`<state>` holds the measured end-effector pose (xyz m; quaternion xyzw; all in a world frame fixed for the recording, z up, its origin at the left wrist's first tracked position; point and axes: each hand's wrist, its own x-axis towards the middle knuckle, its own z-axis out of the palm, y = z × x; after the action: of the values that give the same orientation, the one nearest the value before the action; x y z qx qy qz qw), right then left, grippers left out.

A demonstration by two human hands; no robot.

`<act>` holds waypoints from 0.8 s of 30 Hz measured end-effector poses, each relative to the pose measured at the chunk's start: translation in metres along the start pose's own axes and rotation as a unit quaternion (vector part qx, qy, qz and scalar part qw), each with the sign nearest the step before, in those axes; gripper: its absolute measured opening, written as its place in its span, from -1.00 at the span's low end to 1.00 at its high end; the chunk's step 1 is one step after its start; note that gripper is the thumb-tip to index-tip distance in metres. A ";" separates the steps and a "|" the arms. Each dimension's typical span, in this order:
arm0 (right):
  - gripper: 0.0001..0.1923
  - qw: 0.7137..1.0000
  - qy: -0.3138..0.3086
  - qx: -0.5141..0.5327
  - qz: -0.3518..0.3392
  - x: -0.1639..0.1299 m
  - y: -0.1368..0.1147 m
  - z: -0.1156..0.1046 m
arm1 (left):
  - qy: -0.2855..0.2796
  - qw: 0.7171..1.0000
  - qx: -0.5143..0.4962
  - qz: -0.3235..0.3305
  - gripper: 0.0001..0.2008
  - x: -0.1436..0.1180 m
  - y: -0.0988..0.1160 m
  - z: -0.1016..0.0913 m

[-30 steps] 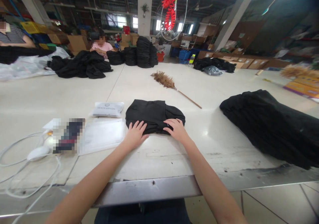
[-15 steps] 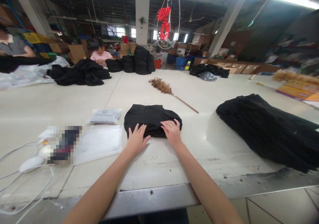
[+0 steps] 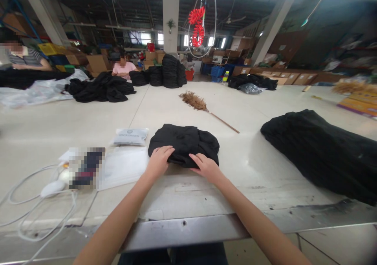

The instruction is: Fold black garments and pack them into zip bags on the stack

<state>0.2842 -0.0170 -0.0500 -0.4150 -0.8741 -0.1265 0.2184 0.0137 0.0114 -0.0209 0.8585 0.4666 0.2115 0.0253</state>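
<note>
In a workshop, at a broad pale table [image 3: 253, 113]. On the near side of the feather duster [image 3: 194, 101], apart from it: folded black cloth bundle [image 3: 182, 137]. Along its side away from the duster: left hand [image 3: 159, 162], fingers half curled over the cloth; right hand [image 3: 208, 170], fingers slightly parted at the edge. Cannot tell how firmly closed, with either. Possible trouble: lopsided fold, from uneven pull; loosened flap, from tugging at only 1 layer; bunching, from soft cloth dragged against the table. Also possible: nudging the printed white packet [image 3: 131, 136], leftward of the duster. Looks dull black, thick, creased, with rounded ends and 1 straight panel edge on top.
</note>
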 end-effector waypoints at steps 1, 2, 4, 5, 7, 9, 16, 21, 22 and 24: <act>-0.65 1.000 -0.021 -0.007 0.000 -0.007 -0.001 0.000 | -0.028 0.999 0.017 0.017 -0.34 -0.008 0.004 0.001; -0.67 0.999 -0.036 -0.012 0.004 -0.014 -0.003 0.000 | -0.058 0.997 0.033 0.031 -0.32 -0.017 0.008 0.004; -0.60 0.998 -0.053 -0.020 0.029 -0.025 -0.008 0.002 | -0.120 0.990 0.056 0.045 -0.29 -0.033 0.016 0.015; -0.55 0.997 -0.059 -0.022 0.049 -0.029 -0.010 0.004 | -0.148 0.986 0.059 0.047 -0.28 -0.038 0.019 0.022; -0.39 0.992 -0.090 -0.019 0.088 -0.029 -0.012 0.012 | -0.186 0.980 0.054 0.035 -0.24 -0.041 0.019 0.032; -0.24 0.985 -0.132 -0.011 0.112 -0.020 -0.010 0.020 | -0.197 0.979 0.045 0.008 -0.24 -0.033 0.015 0.037; -0.13 0.979 -0.171 0.025 0.109 0.036 0.023 0.024 | -0.167 0.984 0.003 -0.054 -0.31 0.017 -0.005 0.025; -0.33 0.995 -0.033 0.047 0.086 0.048 0.021 -0.027 | -0.050 0.997 -0.010 -0.059 -0.34 0.022 -0.010 -0.027; -0.35 0.996 -0.009 0.052 0.073 0.045 0.015 -0.040 | -0.023 0.999 -0.008 -0.045 -0.35 0.015 -0.009 -0.038; -0.36 0.997 -0.005 0.065 0.051 0.031 0.002 -0.063 | 0.008 1.000 0.002 -0.014 -0.37 -0.007 -0.006 -0.054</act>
<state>0.2860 -0.0208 0.0202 -0.4444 -0.8593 -0.0565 0.2468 -0.0147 0.0008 0.0246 0.8500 0.4791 0.2177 0.0231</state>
